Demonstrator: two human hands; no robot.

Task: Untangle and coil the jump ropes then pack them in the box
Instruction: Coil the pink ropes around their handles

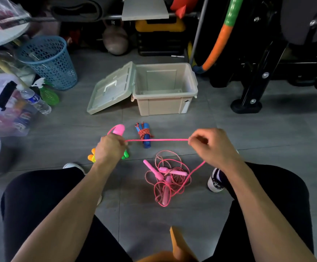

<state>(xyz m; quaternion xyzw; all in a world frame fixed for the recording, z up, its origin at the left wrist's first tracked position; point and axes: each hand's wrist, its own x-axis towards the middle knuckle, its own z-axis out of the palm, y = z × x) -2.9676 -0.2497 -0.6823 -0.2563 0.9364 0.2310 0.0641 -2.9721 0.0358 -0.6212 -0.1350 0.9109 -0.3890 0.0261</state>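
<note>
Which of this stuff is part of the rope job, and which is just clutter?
Job: pink rope stretched between left hand and right hand; pink tangle; coiled blue-handled rope; open box.
Clutter: blue basket; water bottle; kettlebell.

Two bare hands work over the grey floor: the left hand (109, 148) and the right hand (209, 148). One beige plastic box (165, 103) stands far centre, one blue mesh basket (49, 61) far left. One blue-handled coiled rope (144, 134) lies between. Three loose pink handles (154, 170) sit in the near tangle.
</note>
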